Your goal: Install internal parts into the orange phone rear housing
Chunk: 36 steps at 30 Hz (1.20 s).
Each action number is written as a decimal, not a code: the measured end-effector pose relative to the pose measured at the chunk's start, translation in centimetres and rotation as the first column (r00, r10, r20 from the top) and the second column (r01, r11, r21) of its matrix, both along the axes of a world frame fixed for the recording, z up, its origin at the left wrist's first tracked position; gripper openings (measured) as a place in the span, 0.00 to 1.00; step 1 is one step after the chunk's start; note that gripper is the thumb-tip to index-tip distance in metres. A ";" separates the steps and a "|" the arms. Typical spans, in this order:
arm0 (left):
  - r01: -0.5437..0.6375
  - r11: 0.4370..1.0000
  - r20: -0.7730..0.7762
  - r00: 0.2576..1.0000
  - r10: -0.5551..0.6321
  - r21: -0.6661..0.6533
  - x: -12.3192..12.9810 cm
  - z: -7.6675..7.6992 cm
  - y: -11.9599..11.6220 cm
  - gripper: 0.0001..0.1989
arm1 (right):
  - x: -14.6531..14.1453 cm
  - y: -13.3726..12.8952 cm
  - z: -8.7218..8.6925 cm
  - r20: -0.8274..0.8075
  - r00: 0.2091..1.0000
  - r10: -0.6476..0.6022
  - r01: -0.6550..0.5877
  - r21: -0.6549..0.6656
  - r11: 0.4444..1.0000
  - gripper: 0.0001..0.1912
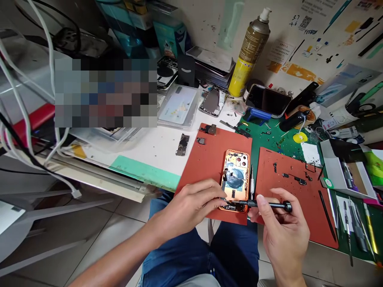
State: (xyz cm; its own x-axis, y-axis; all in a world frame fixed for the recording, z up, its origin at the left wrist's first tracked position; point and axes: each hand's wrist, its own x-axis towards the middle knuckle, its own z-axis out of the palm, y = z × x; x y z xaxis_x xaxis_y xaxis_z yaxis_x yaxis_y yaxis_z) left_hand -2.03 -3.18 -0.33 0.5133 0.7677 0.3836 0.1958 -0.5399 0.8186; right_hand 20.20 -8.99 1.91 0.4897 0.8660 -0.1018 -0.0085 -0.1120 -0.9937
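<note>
i am sitting at the tabletop (155, 149) and looking down at my two hands. going from left to right, first there is a small dark circuit board (182, 144) lying alone on the white part, well apart from my hands. next is the red mat (209, 159), and my left hand (188, 207) is resting on its near edge. my left fingers (216, 198) are pinching closed at the bottom end of the open orange phone (235, 179); i cannot tell if there is a tiny part between them.

the phone is lying flat on the red mat with its long side pointing away from me. its camera end is far from me and its bottom end is close to me, right at my fingertips. a silver tool (251, 183) is lying just beside the phone's right edge, pointing the same way as the phone.

my right hand (281, 231) is gripping a thin black screwdriver (263, 204), fingers closed around it. the screwdriver is lying sideways, across the phone's long side, with its tip pointing left and reaching the phone's bottom end. so both hands are meeting at that near end, left hand from the left, right hand from the right.

farther right is a second red mat (287, 191) holding tiny dark parts (299, 180).
</note>
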 end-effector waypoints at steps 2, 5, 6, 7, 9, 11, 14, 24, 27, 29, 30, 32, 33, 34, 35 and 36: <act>0.002 1.000 0.000 1.000 -0.002 0.008 0.0 0.0 0.0 0.08 | 0.0 0.0 -0.1 -0.003 1.000 -0.004 0.004 0.001 1.000 0.26; 0.009 1.000 -0.014 1.000 -0.009 0.014 0.0 0.0 0.1 0.09 | -0.1 0.1 -0.1 0.001 1.000 -0.006 0.006 -0.004 1.000 0.26; 0.011 1.000 -0.019 1.000 -0.011 0.015 -0.1 0.0 0.1 0.09 | -0.1 0.1 -0.1 0.006 1.000 -0.006 0.006 -0.004 1.000 0.26; 0.014 1.000 -0.020 1.000 -0.013 0.019 -0.1 0.0 0.1 0.09 | -0.1 0.1 -0.1 0.013 1.000 -0.007 0.007 -0.002 1.000 0.26; 0.016 1.000 -0.022 1.000 -0.015 0.025 0.0 0.1 0.2 0.08 | -0.1 0.1 -0.1 0.025 1.000 -0.009 0.009 0.006 1.000 0.26; 0.013 1.000 -0.024 1.000 -0.012 0.023 0.0 0.1 0.2 0.08 | -0.1 0.2 -0.1 0.025 1.000 -0.009 0.009 0.012 1.000 0.25; 0.003 1.000 -0.024 1.000 -0.003 -0.001 0.0 0.1 0.3 0.07 | -0.1 0.1 -0.3 0.006 1.000 0.003 -0.003 0.021 1.000 0.24; -0.020 0.999 0.001 1.000 0.020 -0.027 0.1 0.2 0.3 0.06 | 0.8 -0.7 -1.8 -0.062 0.995 0.079 -0.074 0.074 0.994 0.23; -0.018 1.000 -0.005 1.000 0.018 -0.025 0.1 0.0 0.2 0.06 | 0.8 -0.7 -1.8 -0.042 0.998 0.040 -0.039 0.037 0.999 0.25; -0.018 0.999 -0.013 1.000 0.017 -0.027 0.0 0.0 0.2 0.06 | 0.8 -0.6 -1.7 -0.017 1.000 0.019 -0.018 0.021 1.000 0.26; -0.019 0.999 -0.016 1.000 0.018 -0.028 0.0 0.0 0.2 0.07 | 0.7 -0.6 -1.6 -0.009 1.000 0.017 -0.016 0.016 1.000 0.26; -0.021 0.999 -0.021 1.000 0.020 -0.036 0.1 0.0 0.2 0.07 | 0.7 -0.5 -1.6 -0.005 1.000 0.028 -0.028 0.019 0.999 0.26; -0.019 0.999 -0.022 1.000 0.018 -0.042 0.1 0.0 0.2 0.07 | 0.7 -0.5 -1.5 -0.007 0.999 0.038 -0.038 0.023 0.999 0.26; -0.015 0.999 -0.022 1.000 0.014 -0.045 0.2 0.0 0.2 0.07 | 0.7 -0.5 -1.5 -0.009 0.999 0.045 -0.045 0.027 0.999 0.26; -0.010 0.999 -0.023 1.000 0.008 -0.047 0.2 0.0 0.3 0.07 | 0.7 -0.5 -1.5 -0.010 0.999 0.049 -0.049 0.030 0.998 0.26; -0.007 0.999 -0.030 1.000 0.005 -0.050 0.2 0.0 0.3 0.07 | 0.7 -0.4 -1.5 -0.010 0.999 0.049 -0.049 0.031 0.998 0.26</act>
